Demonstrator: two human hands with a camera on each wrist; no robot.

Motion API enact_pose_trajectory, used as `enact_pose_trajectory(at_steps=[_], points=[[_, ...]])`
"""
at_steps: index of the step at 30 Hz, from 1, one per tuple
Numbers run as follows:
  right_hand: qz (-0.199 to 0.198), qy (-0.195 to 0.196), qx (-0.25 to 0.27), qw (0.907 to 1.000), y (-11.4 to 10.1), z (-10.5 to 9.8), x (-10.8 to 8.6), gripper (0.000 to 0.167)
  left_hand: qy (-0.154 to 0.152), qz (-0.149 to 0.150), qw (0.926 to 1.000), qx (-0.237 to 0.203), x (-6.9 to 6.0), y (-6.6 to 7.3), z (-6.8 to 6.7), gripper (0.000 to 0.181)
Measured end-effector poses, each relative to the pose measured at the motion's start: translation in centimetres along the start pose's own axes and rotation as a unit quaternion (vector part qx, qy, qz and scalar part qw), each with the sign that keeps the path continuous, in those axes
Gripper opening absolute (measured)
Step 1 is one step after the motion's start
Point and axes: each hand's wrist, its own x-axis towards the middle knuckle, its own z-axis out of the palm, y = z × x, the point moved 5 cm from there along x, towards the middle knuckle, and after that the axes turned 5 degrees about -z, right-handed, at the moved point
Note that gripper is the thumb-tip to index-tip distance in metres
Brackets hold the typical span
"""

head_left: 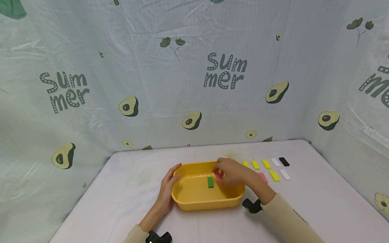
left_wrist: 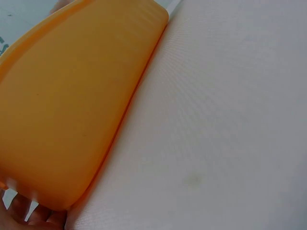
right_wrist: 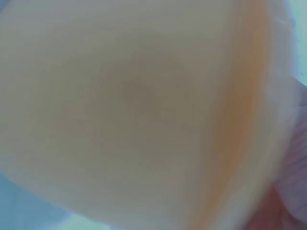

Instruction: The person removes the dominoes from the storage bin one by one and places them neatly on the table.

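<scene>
A yellow plastic basin (head_left: 209, 205) stands on the table, and a green domino-like block (head_left: 210, 182) lies on its floor. At its left end my left hand (head_left: 166, 187) grips the wall, the thumb over the rim and the fingers outside. In the left wrist view, fingertips (left_wrist: 41, 213) touch the basin's outer wall (left_wrist: 72, 100). My right hand (head_left: 232, 171) reaches over the right rim and pinches a pink block (head_left: 218, 175) inside the basin. The right wrist view is blurred and mostly filled by the basin's wall (right_wrist: 240, 110).
Right of the basin, flat blocks lie in two rows: several yellow ones (head_left: 274, 176), white ones (head_left: 285, 174), a black one (head_left: 284, 161) and another pink one (head_left: 263, 177). A patterned sheet (head_left: 152, 84) hangs behind the white-covered table (head_left: 121, 202).
</scene>
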Motion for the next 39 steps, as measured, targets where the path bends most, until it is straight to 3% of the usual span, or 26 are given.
enact_pose_trajectory(at_steps=[11, 20, 30, 39], points=[[-0.004, 0.050, 0.026, 0.9984, 1.4, -3.8, -2.4, 0.036, -0.007, 0.002, 1.0000, -0.005, 0.0, -0.2, 0.3, 0.050], [0.002, 0.076, 0.016, 0.9970, 5.0, -6.7, -5.4, 0.037, -0.001, -0.001, 0.9999, -0.011, 0.2, 0.2, 0.0, 0.051], [0.067, 0.088, 0.035, 0.9933, 9.8, -7.9, -9.5, 0.039, -0.003, -0.003, 1.0000, 0.003, 0.1, 0.1, 0.1, 0.051], [0.115, 0.076, 0.056, 0.9889, 13.9, -8.2, -11.7, 0.047, -0.007, 0.000, 1.0000, 0.003, 0.0, 0.2, 0.1, 0.050]])
